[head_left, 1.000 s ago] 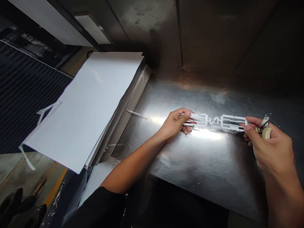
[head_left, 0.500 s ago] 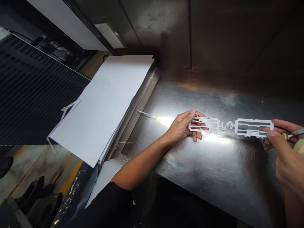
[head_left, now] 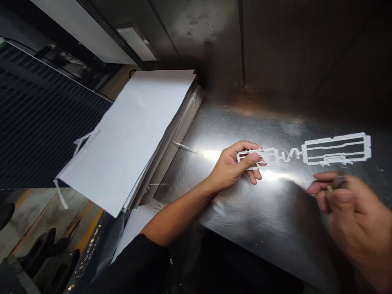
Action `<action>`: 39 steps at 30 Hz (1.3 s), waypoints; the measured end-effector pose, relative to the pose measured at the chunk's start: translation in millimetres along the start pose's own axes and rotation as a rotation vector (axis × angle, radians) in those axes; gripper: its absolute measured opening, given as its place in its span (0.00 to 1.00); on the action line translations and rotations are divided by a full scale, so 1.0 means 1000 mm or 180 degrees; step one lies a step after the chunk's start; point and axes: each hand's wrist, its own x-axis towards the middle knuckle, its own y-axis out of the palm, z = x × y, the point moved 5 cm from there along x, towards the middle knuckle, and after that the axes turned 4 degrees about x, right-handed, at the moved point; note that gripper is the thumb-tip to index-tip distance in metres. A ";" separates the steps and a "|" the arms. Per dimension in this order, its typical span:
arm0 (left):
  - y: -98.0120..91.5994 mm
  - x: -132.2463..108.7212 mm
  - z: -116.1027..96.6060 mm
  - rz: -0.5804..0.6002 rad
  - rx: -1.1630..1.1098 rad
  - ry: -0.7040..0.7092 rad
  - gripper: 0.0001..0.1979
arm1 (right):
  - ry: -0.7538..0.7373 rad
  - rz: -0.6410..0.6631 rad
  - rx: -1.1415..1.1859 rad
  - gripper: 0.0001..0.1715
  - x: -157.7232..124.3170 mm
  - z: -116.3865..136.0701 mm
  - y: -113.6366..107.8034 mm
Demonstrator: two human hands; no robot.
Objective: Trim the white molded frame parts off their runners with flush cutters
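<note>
My left hand (head_left: 234, 165) grips one end of a white moulded plastic part (head_left: 335, 150), its thumb pressed on top. Two rectangular slatted frames make up the part, joined by a curved S-shaped link (head_left: 290, 155). The far frame sticks out to the right, above the metal table and free of any hand. Below that frame, my right hand (head_left: 352, 200) is closed and smeared by motion. Between its fingers shows a small tool with a pale yellow bit (head_left: 330, 189); its kind is too blurred to tell.
A thick stack of flat sheets topped with white paper (head_left: 141, 122) stands left on the shiny metal table (head_left: 275, 220). Strips poke out from the stack. A dark metal wall (head_left: 290, 45) rises behind. A ribbed dark panel (head_left: 45, 122) lies at far left.
My right hand has let go of the far frame and moved left and down below it. That frame has swung up and now tilts upward to the right. My left thumb has shifted onto the near frame.
</note>
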 end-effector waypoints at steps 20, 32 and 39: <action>0.021 -0.020 0.001 0.0293 0.0136 0.0197 0.19 | -0.0204 0.0782 0.0324 0.24 0.001 0.031 0.037; 0.025 -0.021 -0.002 0.0316 0.0143 0.0114 0.20 | -0.0065 0.0821 0.0327 0.30 0.002 0.030 0.039; 0.026 -0.022 -0.004 0.0333 0.0079 0.0203 0.16 | -0.0114 0.0784 0.0293 0.30 0.000 0.029 0.039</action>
